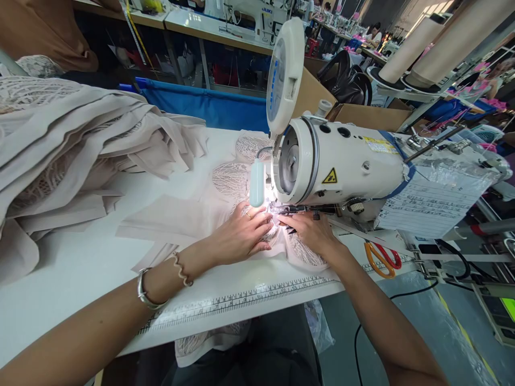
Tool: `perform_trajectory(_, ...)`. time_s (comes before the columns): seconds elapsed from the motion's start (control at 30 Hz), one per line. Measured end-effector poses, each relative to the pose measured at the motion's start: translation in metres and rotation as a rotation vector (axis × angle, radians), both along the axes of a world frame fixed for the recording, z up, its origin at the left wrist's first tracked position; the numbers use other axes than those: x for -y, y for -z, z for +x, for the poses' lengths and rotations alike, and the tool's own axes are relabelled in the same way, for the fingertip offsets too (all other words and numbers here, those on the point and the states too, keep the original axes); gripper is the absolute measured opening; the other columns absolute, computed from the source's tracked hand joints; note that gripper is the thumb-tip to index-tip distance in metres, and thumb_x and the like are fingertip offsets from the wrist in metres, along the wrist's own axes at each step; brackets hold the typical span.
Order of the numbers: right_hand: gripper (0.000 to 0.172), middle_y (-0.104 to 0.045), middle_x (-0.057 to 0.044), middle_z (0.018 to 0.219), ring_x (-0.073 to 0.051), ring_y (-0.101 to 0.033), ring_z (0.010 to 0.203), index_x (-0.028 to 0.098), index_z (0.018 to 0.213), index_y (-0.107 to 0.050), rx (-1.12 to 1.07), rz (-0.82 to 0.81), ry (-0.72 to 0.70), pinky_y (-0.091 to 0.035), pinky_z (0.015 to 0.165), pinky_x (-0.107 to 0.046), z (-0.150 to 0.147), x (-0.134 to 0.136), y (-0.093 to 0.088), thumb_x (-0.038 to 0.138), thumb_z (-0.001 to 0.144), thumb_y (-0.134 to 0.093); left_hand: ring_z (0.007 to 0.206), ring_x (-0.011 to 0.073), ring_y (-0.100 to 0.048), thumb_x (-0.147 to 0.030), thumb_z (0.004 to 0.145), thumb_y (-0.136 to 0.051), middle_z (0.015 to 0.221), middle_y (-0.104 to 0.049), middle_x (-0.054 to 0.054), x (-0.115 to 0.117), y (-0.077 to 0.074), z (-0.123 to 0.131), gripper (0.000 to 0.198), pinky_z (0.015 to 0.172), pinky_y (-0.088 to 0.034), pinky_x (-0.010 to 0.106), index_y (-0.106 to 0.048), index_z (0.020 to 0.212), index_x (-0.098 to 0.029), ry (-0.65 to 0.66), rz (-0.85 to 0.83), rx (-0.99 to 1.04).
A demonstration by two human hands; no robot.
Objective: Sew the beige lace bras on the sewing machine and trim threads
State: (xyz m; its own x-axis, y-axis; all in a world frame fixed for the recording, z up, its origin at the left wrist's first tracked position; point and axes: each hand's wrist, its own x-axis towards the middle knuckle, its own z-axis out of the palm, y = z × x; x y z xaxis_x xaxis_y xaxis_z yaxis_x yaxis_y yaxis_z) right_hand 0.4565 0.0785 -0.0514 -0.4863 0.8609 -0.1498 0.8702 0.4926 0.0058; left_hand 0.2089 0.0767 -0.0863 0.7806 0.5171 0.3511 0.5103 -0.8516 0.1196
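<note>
A piece of pale pink lace fabric [230, 181] lies under the needle area of a white sewing machine [341, 155]. My left hand [243, 233] rests flat on that fabric just left of the needle, its fingers stretched out and somewhat apart. On the other side, my right hand [309, 230] is at the fabric's edge beside the presser foot, index finger pointing toward the needle. Dark pointed tips show under the right hand; what they belong to is mostly hidden, as are its curled fingers. A small lamp [257, 183] hangs over the left fingertips.
A heap of pale fabric pieces [92, 139] covers the table's left side. Orange-handled scissors [378, 260] and red-handled ones [389, 256] lie at right. A ruler tape [241, 297] runs along the front edge. Handwritten paper [434, 206] hangs on the machine. Behind stands a blue cloth bin [201, 104].
</note>
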Motion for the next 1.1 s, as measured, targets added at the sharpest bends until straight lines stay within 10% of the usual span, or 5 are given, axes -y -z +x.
perform_trajectory(0.23, 0.02, -0.074, -0.004, 0.074, -0.021, -0.063, 0.067, 0.018, 0.108, -0.071, -0.045, 0.215, 0.021, -0.032, 0.06, -0.03, 0.021, 0.036, 0.012, 0.028, 0.093, -0.061, 0.112, 0.0337, -0.06, -0.051, 0.107, -0.037, 0.111, -0.071, 0.015, 0.002, -0.004, 0.003, 0.049, 0.103, -0.03, 0.053, -0.066, 0.114, -0.012, 0.041, -0.03, -0.007)
perform_trajectory(0.47, 0.06, -0.064, 0.002, 0.065, -0.013, -0.051, 0.061, 0.026, 0.125, -0.073, -0.15, 0.374, -0.27, -0.032, 0.064, -0.027, 0.027, 0.039, 0.024, -0.006, 0.087, -0.04, 0.113, 0.0322, -0.06, -0.048, 0.106, -0.042, 0.113, -0.071, 0.013, 0.004, -0.005, 0.001, 0.041, 0.105, -0.029, 0.054, -0.067, 0.119, -0.017, 0.032, -0.004, -0.019)
perform_trajectory(1.1, 0.058, -0.074, 0.0, 0.081, -0.016, -0.059, 0.075, 0.033, 0.129, -0.072, -0.132, 0.103, -0.041, -0.037, 0.063, -0.026, 0.008, 0.008, 0.014, 0.004, 0.087, -0.044, 0.115, 0.0349, -0.062, -0.04, 0.106, -0.045, 0.12, -0.071, 0.015, -0.005, -0.002, 0.001, 0.035, 0.109, -0.025, 0.065, -0.068, 0.116, -0.016, -0.05, -0.01, 0.023)
